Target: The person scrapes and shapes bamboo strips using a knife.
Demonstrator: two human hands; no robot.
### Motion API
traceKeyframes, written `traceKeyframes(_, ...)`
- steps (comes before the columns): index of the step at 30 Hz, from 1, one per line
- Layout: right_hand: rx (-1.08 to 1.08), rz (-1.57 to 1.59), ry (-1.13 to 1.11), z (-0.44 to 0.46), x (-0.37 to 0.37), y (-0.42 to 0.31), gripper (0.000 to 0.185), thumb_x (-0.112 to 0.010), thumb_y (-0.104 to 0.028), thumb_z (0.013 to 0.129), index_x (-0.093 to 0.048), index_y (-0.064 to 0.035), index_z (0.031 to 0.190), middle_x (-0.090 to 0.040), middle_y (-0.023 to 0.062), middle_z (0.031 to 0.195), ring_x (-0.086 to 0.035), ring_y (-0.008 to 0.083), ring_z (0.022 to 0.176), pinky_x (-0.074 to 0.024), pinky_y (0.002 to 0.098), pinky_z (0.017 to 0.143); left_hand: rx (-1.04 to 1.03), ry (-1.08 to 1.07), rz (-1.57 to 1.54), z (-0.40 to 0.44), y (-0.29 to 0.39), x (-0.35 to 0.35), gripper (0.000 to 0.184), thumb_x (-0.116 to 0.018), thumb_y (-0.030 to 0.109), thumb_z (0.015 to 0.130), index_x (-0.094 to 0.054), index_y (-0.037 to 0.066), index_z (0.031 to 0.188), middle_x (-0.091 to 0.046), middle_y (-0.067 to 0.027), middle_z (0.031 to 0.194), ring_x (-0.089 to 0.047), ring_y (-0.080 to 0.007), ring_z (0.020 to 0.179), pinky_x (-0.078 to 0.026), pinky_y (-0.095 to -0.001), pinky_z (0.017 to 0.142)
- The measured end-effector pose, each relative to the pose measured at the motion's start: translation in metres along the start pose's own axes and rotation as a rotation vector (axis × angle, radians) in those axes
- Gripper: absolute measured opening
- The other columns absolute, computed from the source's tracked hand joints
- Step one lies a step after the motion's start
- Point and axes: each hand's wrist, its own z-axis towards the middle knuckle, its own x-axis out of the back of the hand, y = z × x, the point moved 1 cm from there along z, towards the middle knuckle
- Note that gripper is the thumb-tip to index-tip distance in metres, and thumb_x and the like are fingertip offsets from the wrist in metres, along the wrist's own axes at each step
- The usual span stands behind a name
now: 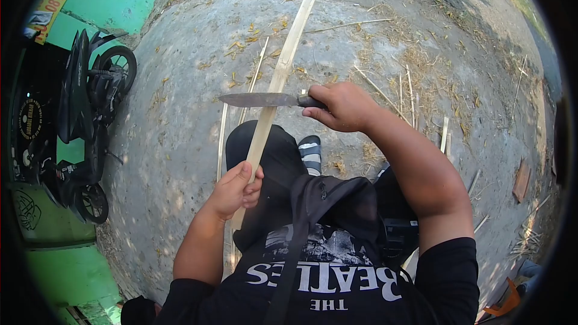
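A long, pale bamboo strip (286,60) slants from near my lap up past the top edge of the head view. Its lower part is wrapped by the fingers of my left hand (236,190). My right hand (341,106) is closed around the dark handle of a large knife (256,100). The knife's broad blade lies crosswise over the strip, above my left hand, with its tip pointing left. Whether the edge cuts into the bamboo I cannot tell. The strip passes over my dark-clothed knee (241,135).
Thin bamboo pieces (385,96) and dry leaves lie on the concrete ground (174,102). At the left, a black motorcycle (90,96) stands by a green wall (60,277). A reddish-brown block (521,179) lies at the right. My sandalled foot (310,155) is below the knife.
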Motion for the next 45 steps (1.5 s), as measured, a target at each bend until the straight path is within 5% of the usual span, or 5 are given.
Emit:
traceKeyframes(13,0.076,0.057,0.108,-0.001,0.003,-0.004,0.039,-0.066,-0.048,0.099,-0.058,-0.0092,0.100,-0.065,0.0165,0.080,-0.066,0.0441,0.075,-0.0492,0.0540,0.064,-0.103,-0.065,0.067,0.018,0.027,-0.027,0.040,-0.038,0.047,0.115,-0.051,0.009,0.111,-0.037,0.0030,0.072,-0.035,-0.0075,0.054,-0.035,-0.0240,0.052)
traceKeyframes(45,0.114,0.007,0.185,0.007,-0.006,0.001,0.049,-0.059,-0.059,0.100,-0.057,-0.0105,0.094,-0.066,0.0155,0.073,-0.066,0.0431,0.070,-0.0500,0.0541,0.061,-0.125,-0.056,0.000,0.036,0.035,-0.051,0.032,-0.039,0.042,0.116,-0.047,0.013,0.105,-0.036,0.0042,0.069,-0.032,-0.0060,0.048,-0.033,-0.0238,0.044)
